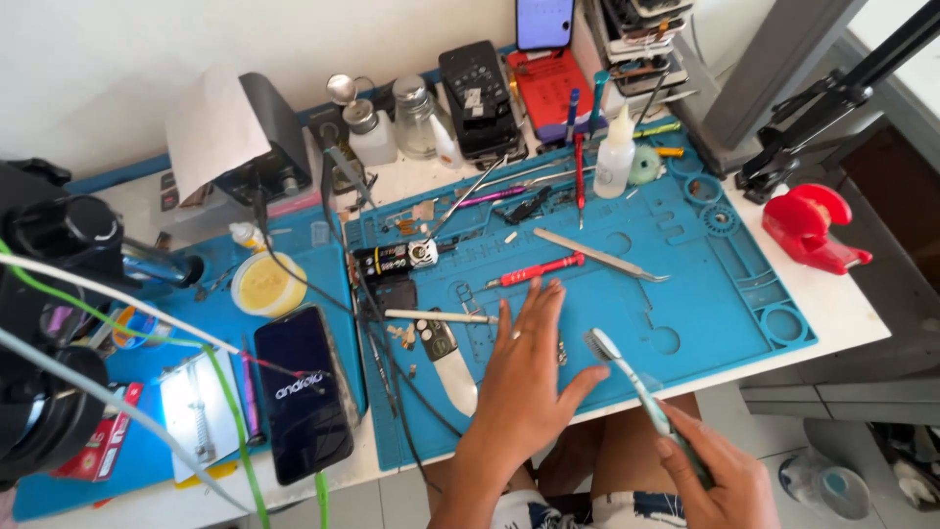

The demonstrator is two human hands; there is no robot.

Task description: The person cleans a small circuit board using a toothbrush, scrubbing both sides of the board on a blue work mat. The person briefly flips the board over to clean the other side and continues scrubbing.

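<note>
Holding a pale green toothbrush (636,387) by its handle, the person's right hand (720,475) is closed around the near end, with the bristle head angled up and to the left over the blue work mat (725,294). The left hand (524,377) lies open and flat on the mat, fingers spread, and seems to pin a small dark part (561,353) that shows just right of the palm; what the palm itself covers cannot be told.

As a judgement, brushing well here calls for short, light strokes with the bristles flat to the piece, while the left hand keeps firm pressure so nothing skates across the mat. The thumb sits close to the bristle head, so it should stay clear of the stroke.

Clutter crowds the far and left sides. A red screwdriver (537,269) and metal tweezers (602,255) lie just beyond the fingertips, and a thin white stick (441,315) rests to the left, beside a metal spatula (455,377). Further left, a dark phone (304,392) with a lit screen lies face up, and black cables (392,362) cross the mat's left edge. A sweeping stroke could flick loose bits toward these. At the far edge stand a white squeeze bottle (615,152) and glass dispensers (421,118); a red clamp (813,225) sits on the right, well apart.
</note>
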